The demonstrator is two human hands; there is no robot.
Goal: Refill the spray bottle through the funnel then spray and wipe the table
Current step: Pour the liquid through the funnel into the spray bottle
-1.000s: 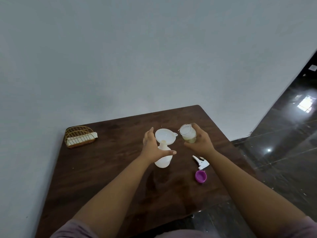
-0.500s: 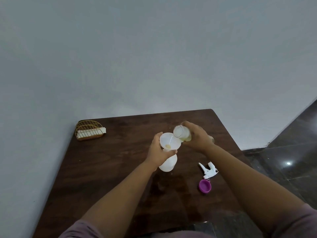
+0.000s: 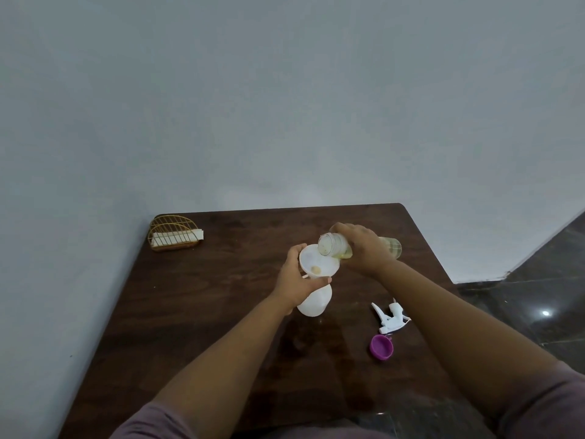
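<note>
Dark wooden worktop (image 3: 196, 312): white plastic spray bottle (image 3: 315, 304) and white funnel (image 3: 318, 261) are steadied by left hand (image 3: 296, 280) fingers; clear jar of yellowish liquid (image 3: 335, 246), gripped by right hand (image 3: 364, 247), is tipped over the funnel so the liquid is channelled in.

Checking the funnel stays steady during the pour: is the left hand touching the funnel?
Touching. The head view shows the left hand wrapped against the white funnel, fingers on its rim.

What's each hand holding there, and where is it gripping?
The right hand grips the clear jar around its middle, tipped over the funnel. The left hand holds the white bottle at its neck, just under the funnel.
</note>
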